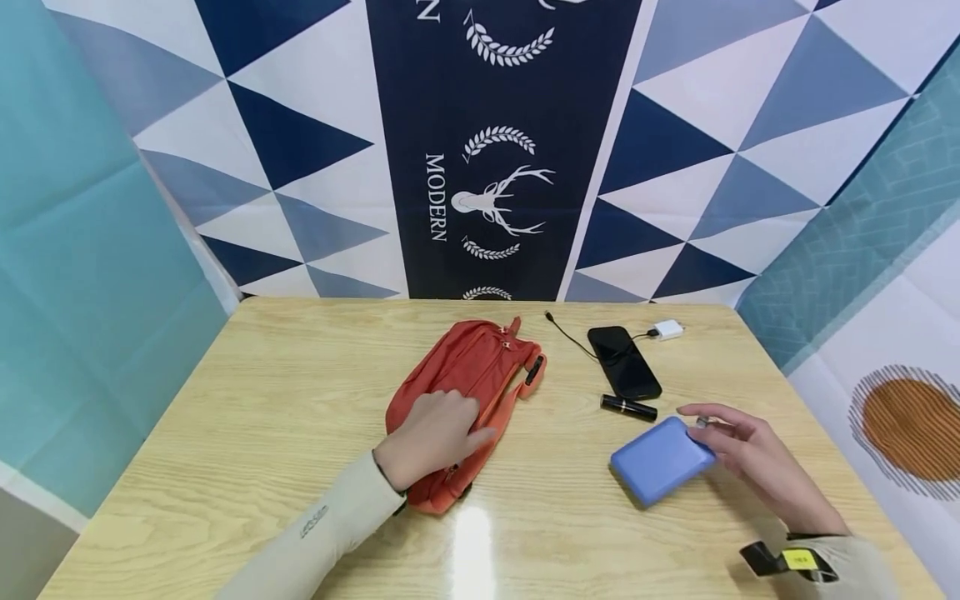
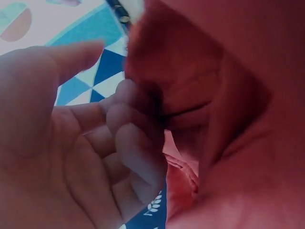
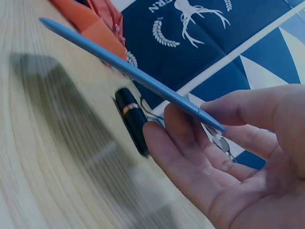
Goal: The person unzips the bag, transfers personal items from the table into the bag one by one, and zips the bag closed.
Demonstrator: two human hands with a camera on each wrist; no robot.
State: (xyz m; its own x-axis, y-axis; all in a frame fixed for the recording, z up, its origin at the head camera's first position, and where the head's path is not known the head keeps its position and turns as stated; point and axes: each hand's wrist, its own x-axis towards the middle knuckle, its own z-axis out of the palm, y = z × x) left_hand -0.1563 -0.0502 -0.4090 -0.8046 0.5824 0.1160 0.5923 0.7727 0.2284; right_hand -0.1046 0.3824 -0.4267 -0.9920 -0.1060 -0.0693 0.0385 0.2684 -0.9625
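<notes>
A red sling bag (image 1: 465, 367) with zippers and an orange strap lies on the table. My left hand (image 1: 435, 429) is over its near half, and in the left wrist view its curled fingers (image 2: 138, 148) grip the red fabric (image 2: 248, 167) beside a fold that gapes. To the right, my right hand (image 1: 750, 458) pinches a flat blue rectangular object (image 1: 660, 461) by one edge. The right wrist view shows this thin blue slab (image 3: 128, 71) held above the table, its shadow below. Something small and silvery (image 3: 221, 142) shows by the right fingers.
A black lipstick-like tube (image 1: 628, 407) with a gold band lies just beyond the blue object. Behind it are a black phone (image 1: 624, 362), a thin black cable (image 1: 573, 340) and a white charger plug (image 1: 667, 330). A patterned cloth (image 1: 315, 150) hangs at the table's back edge.
</notes>
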